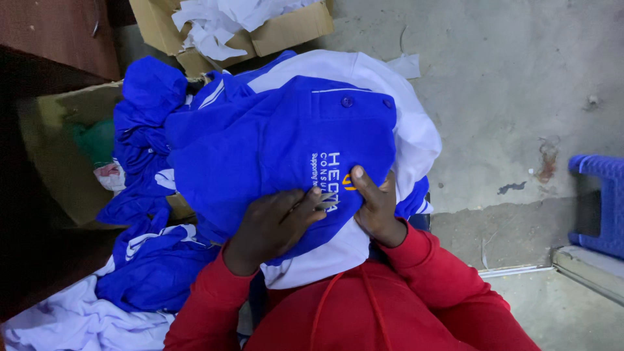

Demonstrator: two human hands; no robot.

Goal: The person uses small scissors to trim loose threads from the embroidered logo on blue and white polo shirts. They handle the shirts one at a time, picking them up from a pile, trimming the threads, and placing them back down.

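Note:
A blue and white polo shirt with buttons and printed chest lettering lies draped over my lap, blue panel on top. My left hand presses flat on the blue fabric beside the lettering, fingers spread. My right hand grips the shirt's edge near the lettering, thumb on top and fingers tucked under the cloth. Both arms wear red sleeves.
More blue and white garments are piled to the left, spilling over a cardboard box. Another cardboard box with white paper stands at the top. A blue plastic stool stands on the concrete floor at right.

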